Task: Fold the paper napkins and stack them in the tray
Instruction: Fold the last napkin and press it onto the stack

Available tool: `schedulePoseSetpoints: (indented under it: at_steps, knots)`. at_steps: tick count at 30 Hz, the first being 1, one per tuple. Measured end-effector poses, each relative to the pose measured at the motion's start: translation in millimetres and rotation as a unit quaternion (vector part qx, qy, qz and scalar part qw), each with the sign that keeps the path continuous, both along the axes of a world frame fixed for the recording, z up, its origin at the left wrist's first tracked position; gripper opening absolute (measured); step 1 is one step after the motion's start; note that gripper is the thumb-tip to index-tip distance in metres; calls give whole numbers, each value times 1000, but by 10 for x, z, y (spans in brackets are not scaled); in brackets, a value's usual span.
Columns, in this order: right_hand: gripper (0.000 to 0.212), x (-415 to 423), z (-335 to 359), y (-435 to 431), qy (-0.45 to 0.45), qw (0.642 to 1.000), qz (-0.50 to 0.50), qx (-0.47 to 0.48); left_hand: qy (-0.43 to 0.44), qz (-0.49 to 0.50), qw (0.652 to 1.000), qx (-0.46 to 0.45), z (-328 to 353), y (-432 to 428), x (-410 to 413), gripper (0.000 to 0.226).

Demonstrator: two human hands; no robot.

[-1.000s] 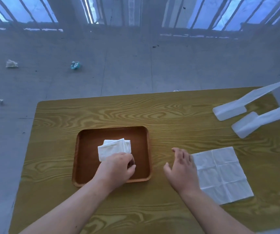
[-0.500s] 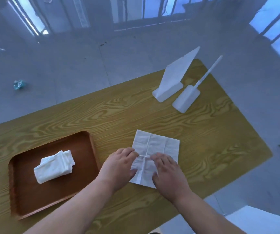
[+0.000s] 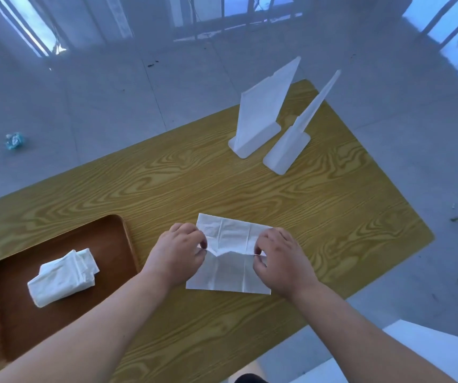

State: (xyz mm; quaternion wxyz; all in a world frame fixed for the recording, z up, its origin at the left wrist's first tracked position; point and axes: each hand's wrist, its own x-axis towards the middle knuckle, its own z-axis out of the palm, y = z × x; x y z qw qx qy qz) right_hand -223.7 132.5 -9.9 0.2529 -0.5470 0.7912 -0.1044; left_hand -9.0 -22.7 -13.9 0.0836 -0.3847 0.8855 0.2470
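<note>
Napkin, white and creased, is pinched at its two side edges, about midway along each, by the fingertips of both hands. The left hand is closed on the left edge, thumb and forefinger pressed together on the paper; the right hand is closed likewise on the right edge. Between the two pinches the sheet is raised into a shallow ridge with a small dip at its centre, while the far half and the near half are seen lying on the table. Both forearms are extended from the lower edge of the view. A brown tray is placed on the table to the left of the left hand, close to it but not touching. Inside the tray, folded napkins are stacked in a loose bundle near its middle. At the far right of the table, two white plastic stands are set upright side by side, well apart from the hands. A crumpled blue-white scrap is seen on the grey floor beyond the table.
</note>
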Motion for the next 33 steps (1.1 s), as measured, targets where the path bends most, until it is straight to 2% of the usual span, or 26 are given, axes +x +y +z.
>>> schedulePoseSetpoints:
  at_steps: [2, 4, 5, 7, 10, 13, 15, 17, 19, 21, 23, 26, 28, 29, 31, 33]
  knots:
    - [7, -42, 197, -86, -143, 987, -79, 12, 69, 111, 985, 111, 202, -56, 24, 8]
    - [15, -90, 373, -218, -268, 950, -148, 55, 153, 243, 931, 225, 448, -141, 43, 12]
    - [17, -105, 441, -278, -303, 938, -154, 69, 188, 275, 909, 251, 547, -192, 52, 15]
    - [23, -64, 610, -417, -343, 925, -136, 88, 229, 283, 894, 259, 764, -321, 97, 15]
    - [46, 173, 775, -667, -348, 927, -86, 108, 244, 260, 899, 253, 1009, -487, 184, 19]
    - [40, 513, 828, -909, -366, 924, -71, 88, 237, 270, 917, 175, 1117, -591, 368, 20]
    - [49, 692, 850, -1019, -451, 883, -105, 77, 212, 300, 927, 77, 1100, -613, 552, 38]
    - [64, 879, 876, -1102, -538, 828, -138, 75, 172, 355, 919, 27, 1059, -581, 820, 74]
    - [75, 1058, 873, -1162, -572, 803, -150, 70, 137, 413, 898, 60, 1029, -504, 1074, 97]
    - [81, 1218, 861, -1203, -586, 793, -150, 63, 108, 442, 878, 145, 1020, -417, 1278, 116]
    - [84, 1382, 863, -1253, -605, 780, -148, 60, 106, 458, 848, 244, 1029, -323, 1448, 122]
    - [81, 1589, 906, -1332, -618, 772, -128, 70, 214, 452, 786, 365, 978, -196, 1644, 107]
    - [70, 1731, 963, -1389, -619, 773, -111, 78, 303, 446, 735, 411, 962, -167, 1769, 87]
    - [64, 1791, 987, -1415, -614, 778, -102, 81, 324, 446, 725, 412, 958, -173, 1828, 78]
    - [51, 1890, 1034, -1461, -584, 804, -75, 85, 326, 455, 736, 381, 977, -182, 1924, 60]
    - [37, 1992, 1087, -1519, -529, 843, -48, 80, 319, 472, 748, 340, 987, -187, 2031, 31]
